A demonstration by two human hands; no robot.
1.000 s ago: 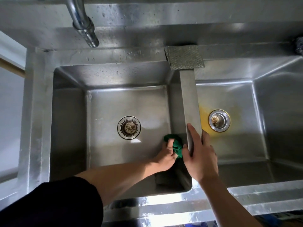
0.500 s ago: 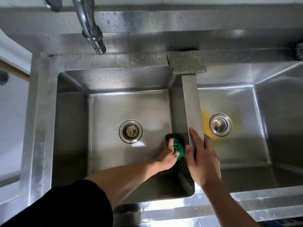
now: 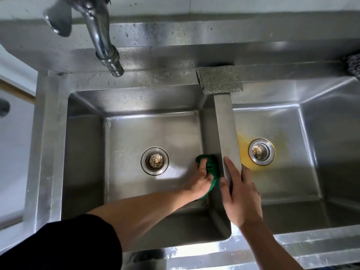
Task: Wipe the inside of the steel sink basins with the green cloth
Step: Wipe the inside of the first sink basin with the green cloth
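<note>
A steel double sink fills the view. Inside the left basin (image 3: 136, 137), my left hand (image 3: 200, 180) is closed on the bunched green cloth (image 3: 211, 166) and presses it against the basin's right wall, low down near the floor. My right hand (image 3: 241, 197) lies flat on the steel divider (image 3: 226, 123) between the basins, fingers spread along it, holding nothing. The right basin (image 3: 288, 182) has a yellow stain around its drain (image 3: 261, 151).
A chrome faucet (image 3: 106, 45) hangs over the back of the left basin. A grey scouring pad (image 3: 219, 79) lies on the rim at the divider's far end. The left drain (image 3: 154, 161) sits mid-floor. A dark scrubber (image 3: 353, 66) is at the right edge.
The view has tilted so that the sink sits lower in frame. My left hand with the cloth has stayed against the right wall of the left basin, shifting only slightly.
</note>
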